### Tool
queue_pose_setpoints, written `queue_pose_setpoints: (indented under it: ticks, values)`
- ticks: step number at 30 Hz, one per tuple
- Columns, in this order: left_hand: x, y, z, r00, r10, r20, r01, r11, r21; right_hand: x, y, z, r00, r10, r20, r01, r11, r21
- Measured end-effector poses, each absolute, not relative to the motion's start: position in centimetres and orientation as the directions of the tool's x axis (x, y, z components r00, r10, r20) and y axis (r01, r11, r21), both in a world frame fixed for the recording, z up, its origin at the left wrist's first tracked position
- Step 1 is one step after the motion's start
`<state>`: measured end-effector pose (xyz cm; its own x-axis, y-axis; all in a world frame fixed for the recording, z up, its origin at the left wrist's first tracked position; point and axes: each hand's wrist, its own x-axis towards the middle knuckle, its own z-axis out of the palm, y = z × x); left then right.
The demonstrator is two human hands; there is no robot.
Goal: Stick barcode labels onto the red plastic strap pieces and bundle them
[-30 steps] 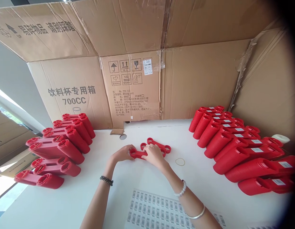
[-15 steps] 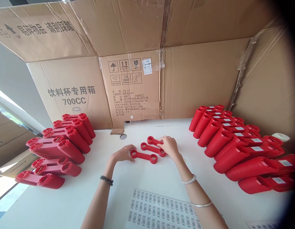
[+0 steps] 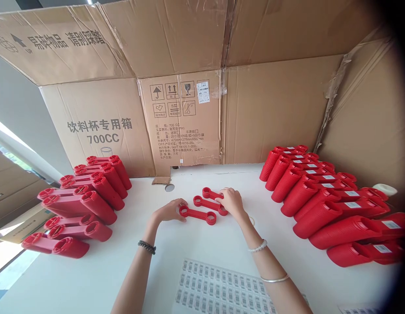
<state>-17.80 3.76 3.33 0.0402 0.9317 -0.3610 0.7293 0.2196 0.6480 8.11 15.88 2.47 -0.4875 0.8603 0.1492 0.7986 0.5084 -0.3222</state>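
Observation:
Three flat red plastic bars with a ring at each end lie slantwise on the white table in the middle of the head view. My left hand has its thumb and fingers around the left ring of the nearest bar. My right hand grips the right end of the farthest bar, hiding that end. Between these two lies the middle bar, its right ring close under my right fingers. A thin yellowish loop rests beside my right wrist.
Red twin-tube pieces stand in a row at left; more with white labels stand at right. A sheet of printed labels lies in front. Cardboard walls enclose the back and right. A white roll sits behind the right row.
Almost nothing differs. My right hand has shifted very slightly left, and more of the yellowish loop shows beside its wrist. The bars stay in place.

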Motion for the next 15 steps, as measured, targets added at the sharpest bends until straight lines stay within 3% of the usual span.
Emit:
queue_pose_setpoints:
  ticks: [8, 15]
  values:
    - [-17.4, 3.6, 3.9, 0.031, 0.929, -0.368, 0.724, 0.232, 0.649, 7.0, 14.9, 3.3, -0.438, 0.872, 0.217, 0.805, 0.488, -0.337]
    - [-17.4, 3.5, 4.1, 0.027, 0.925, -0.378, 0.723, 0.243, 0.646, 7.6, 15.5, 2.7, -0.432, 0.885, 0.174, 0.810, 0.465, -0.358]
